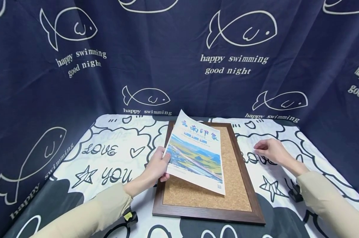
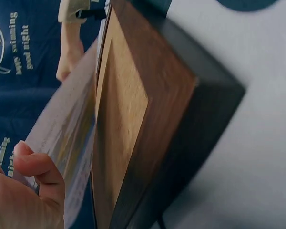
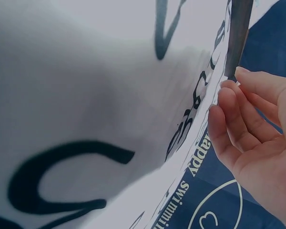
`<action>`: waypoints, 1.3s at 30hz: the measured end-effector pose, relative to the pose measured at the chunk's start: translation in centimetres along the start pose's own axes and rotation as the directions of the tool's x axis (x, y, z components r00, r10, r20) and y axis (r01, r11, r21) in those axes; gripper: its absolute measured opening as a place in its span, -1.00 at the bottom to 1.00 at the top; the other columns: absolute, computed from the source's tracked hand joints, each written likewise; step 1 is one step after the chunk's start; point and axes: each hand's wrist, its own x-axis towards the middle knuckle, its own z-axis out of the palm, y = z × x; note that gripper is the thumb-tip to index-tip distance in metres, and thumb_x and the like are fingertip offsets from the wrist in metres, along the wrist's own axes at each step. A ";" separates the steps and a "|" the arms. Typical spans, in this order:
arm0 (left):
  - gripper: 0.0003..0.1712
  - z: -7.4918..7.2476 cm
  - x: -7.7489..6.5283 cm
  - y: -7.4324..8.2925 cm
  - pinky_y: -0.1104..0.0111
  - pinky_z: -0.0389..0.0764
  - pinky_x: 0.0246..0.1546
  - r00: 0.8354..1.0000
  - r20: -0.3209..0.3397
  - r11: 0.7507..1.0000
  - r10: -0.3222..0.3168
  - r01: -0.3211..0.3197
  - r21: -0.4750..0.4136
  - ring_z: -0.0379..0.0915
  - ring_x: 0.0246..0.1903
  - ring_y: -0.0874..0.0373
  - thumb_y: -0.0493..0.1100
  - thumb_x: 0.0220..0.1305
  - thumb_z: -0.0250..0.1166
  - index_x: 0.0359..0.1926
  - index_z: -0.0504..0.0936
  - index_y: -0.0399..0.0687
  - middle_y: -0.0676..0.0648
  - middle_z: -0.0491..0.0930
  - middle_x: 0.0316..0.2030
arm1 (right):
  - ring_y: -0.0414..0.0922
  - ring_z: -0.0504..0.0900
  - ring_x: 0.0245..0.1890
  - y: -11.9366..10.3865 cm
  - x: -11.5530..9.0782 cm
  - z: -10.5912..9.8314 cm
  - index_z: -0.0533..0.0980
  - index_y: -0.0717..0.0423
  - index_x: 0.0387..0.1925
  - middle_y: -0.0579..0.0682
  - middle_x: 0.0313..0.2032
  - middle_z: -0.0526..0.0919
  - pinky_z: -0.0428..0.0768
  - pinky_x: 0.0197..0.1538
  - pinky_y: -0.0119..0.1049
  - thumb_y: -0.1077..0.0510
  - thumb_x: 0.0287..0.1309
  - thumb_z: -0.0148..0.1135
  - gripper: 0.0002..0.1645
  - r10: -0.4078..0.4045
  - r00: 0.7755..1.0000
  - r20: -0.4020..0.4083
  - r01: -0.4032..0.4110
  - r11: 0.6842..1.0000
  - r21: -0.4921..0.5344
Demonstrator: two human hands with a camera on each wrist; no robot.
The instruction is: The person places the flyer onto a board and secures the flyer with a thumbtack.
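My left hand (image 1: 159, 164) grips the left edge of a printed paper poster (image 1: 194, 158), thumb on its face. The sheet carries blue Chinese lettering above a picture of green and yellow fields. It is held tilted over a cork board (image 1: 194, 196) with a dark brown wooden frame (image 1: 209, 215), covering much of the cork. In the left wrist view, the poster (image 2: 69, 124) stands beside the frame's raised edge. To the right of the board, my right hand (image 1: 271, 151) is above the cloth. Its thumb and forefinger pinch a tiny white piece (image 3: 238, 84), mostly hidden by the fingertips.
A white cloth with black lettering and doodles (image 1: 108, 165) covers the table. Behind and at the sides hangs a dark blue curtain (image 1: 173, 66) with fish drawings. A small black object (image 1: 296, 193) shows by the right sleeve. A black wrist strap (image 1: 131, 217) circles the left sleeve.
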 end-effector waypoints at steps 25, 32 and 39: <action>-0.63 2.3 -1.1 -0.9 0.43 0.44 -0.81 0.956 0.294 1.000 -0.023 0.028 -0.012 0.37 -0.81 0.24 -0.28 0.50 -0.20 0.26 0.10 -0.26 -0.14 0.59 -0.54 | -0.53 0.50 -0.54 -1.8 1.3 -1.1 0.66 0.19 -0.46 0.08 -0.49 0.75 0.49 -0.42 -0.54 0.26 0.01 0.39 -0.95 -0.048 0.996 -0.078 0.052 0.997 0.053; -0.62 2.0 -1.0 -0.9 0.43 0.42 -0.82 0.947 0.321 1.000 -0.025 0.023 0.010 0.36 -0.82 0.24 -0.28 0.50 -0.19 0.27 0.10 -0.26 -0.13 0.57 -0.55 | -0.35 0.59 -0.52 -3.3 3.1 -1.0 0.65 0.23 -0.42 0.10 -0.47 0.75 0.51 -0.41 -0.49 0.25 0.04 0.38 -0.92 -0.055 0.996 -0.067 0.058 0.997 0.052; -0.56 1.1 -1.0 -0.6 0.46 0.31 -0.89 0.949 0.308 0.975 -0.070 0.000 0.223 0.27 -0.91 0.27 -0.21 0.41 0.06 0.20 0.16 -0.25 -0.03 0.48 -0.72 | -0.23 0.63 -0.51 -5.6 5.4 -0.7 0.63 0.29 -0.42 0.14 -0.48 0.73 0.51 -0.40 -0.48 0.31 0.03 0.35 -0.93 -0.065 0.997 -0.040 0.068 0.995 0.078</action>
